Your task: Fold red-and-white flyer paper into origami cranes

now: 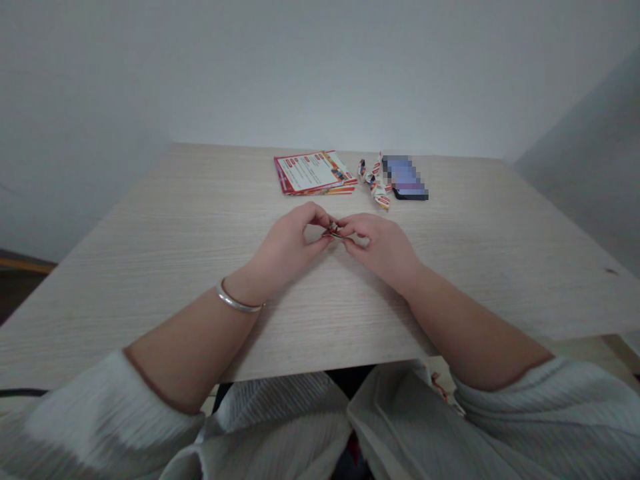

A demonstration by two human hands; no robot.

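My left hand (293, 243) and my right hand (380, 247) meet over the middle of the pale wooden table (150, 267). Both pinch a small folded piece of red and white printed paper (334, 231) between thumb and fingertips, just above the tabletop. Most of the paper is hidden by the fingers. A silver bangle (235, 301) sits on my left wrist.
At the far side of the table lies a stack of printed red and white sheets (313, 173). Beside it are several small folded paper figures (375, 183) and a dark phone (406, 179). Grey walls stand behind and to the right.
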